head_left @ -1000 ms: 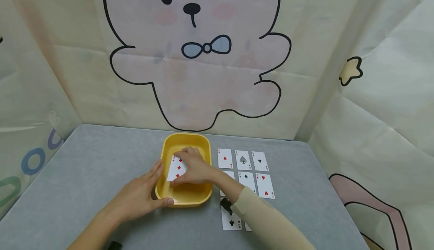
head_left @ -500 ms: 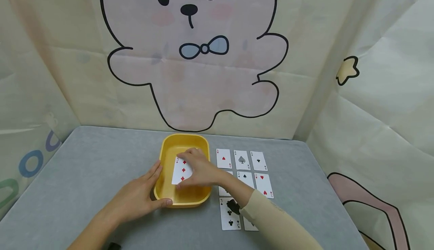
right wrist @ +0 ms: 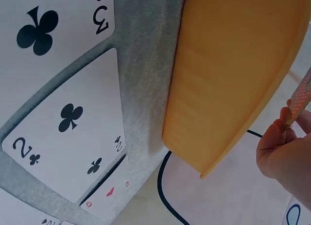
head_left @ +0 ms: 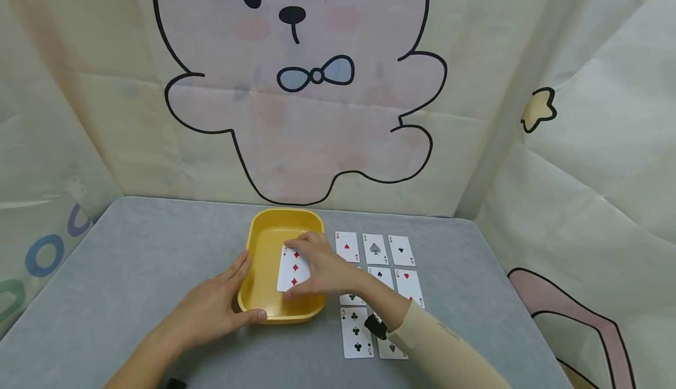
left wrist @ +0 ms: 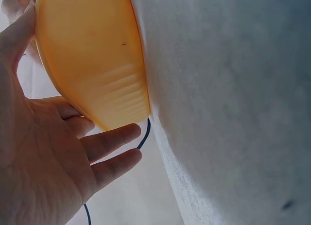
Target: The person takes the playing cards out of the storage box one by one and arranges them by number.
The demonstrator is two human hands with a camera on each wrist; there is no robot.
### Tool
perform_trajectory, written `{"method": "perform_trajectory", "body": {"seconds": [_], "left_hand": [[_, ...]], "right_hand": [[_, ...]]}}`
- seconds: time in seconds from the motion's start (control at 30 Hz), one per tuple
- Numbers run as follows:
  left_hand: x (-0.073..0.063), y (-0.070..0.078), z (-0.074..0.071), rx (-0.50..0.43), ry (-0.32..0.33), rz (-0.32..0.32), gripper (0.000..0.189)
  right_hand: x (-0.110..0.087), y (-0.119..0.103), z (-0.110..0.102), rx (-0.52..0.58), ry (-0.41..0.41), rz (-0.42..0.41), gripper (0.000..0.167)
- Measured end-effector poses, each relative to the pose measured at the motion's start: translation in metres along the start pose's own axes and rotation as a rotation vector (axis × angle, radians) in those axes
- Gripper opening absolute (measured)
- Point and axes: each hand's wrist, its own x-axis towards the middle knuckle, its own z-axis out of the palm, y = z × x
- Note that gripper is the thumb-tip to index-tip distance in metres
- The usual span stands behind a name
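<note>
Between the thumb and fingers of my right hand [head_left: 324,267] is a three of diamonds playing card [head_left: 292,270], face up above the yellow tray [head_left: 266,295]. Its red patterned back [right wrist: 302,93] shows in the right wrist view. The thumb of my left hand [head_left: 219,304] touches the tray's near left corner, while its other fingers lie along the left side. From the left wrist, two fingers [left wrist: 114,140] extend straight past the tray's end. Whether other cards lie under the held one is hidden.
Face-up cards stand in rows right of the tray: an ace of hearts [head_left: 347,247], an ace of spades [head_left: 375,249], a two of hearts [head_left: 409,286], a three of clubs [head_left: 356,333] and others. My right forearm [head_left: 438,342] covers part of them. A printed curtain [head_left: 475,113] surrounds the grey table [head_left: 174,242].
My right hand has moved to the right over the tray, carrying the three of diamonds. The left hand stays against the tray. The head view has shifted slightly.
</note>
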Motion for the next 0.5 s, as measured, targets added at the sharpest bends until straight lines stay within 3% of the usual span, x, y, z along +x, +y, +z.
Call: {"method": "perform_trajectory", "body": {"seconds": [0.5], "left_hand": [[0.001,0.002,-0.001,-0.006,-0.035,-0.020,0.115]], "right_hand": [[-0.025,-0.001,-0.007,0.055,0.013,0.011,0.093]]}}
